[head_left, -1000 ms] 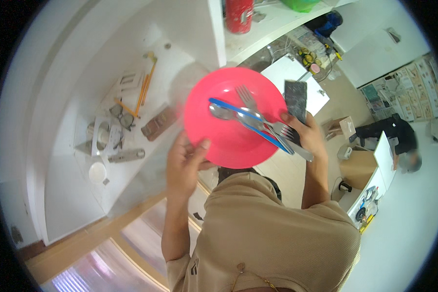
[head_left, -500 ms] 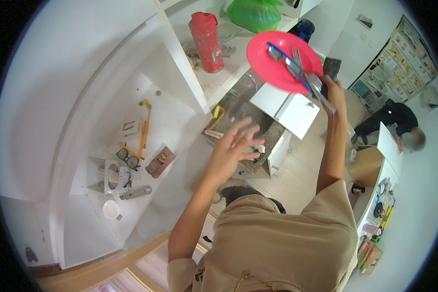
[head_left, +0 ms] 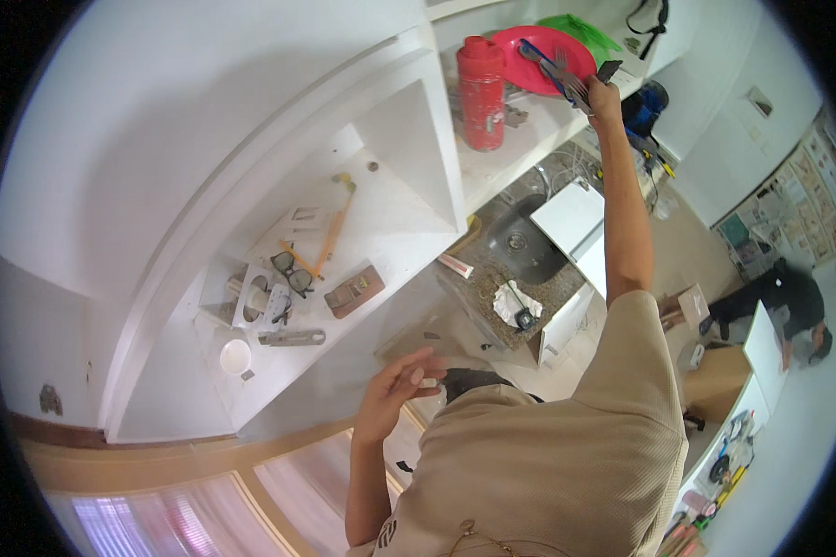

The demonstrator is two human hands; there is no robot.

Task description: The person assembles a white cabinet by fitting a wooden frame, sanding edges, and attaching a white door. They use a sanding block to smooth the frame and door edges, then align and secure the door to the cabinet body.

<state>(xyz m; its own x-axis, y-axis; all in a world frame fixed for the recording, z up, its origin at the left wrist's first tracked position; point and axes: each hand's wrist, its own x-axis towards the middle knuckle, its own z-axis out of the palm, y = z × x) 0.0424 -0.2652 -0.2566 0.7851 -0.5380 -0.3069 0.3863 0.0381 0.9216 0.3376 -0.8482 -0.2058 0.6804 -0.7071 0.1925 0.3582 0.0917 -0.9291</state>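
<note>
Head view: the right hand (head_left: 605,100) reaches far forward, its fingers gripping the near right edge of the pink plate (head_left: 530,78), with metal and blue cutlery (head_left: 561,71) lying just left of those fingers and a dark block (head_left: 609,70) jutting up beside them. The red bottle (head_left: 482,104) stands farther left. The left hand (head_left: 399,385) has loosely curled, unloaded fingers; up and left of them lies a brown block (head_left: 354,291).
</note>
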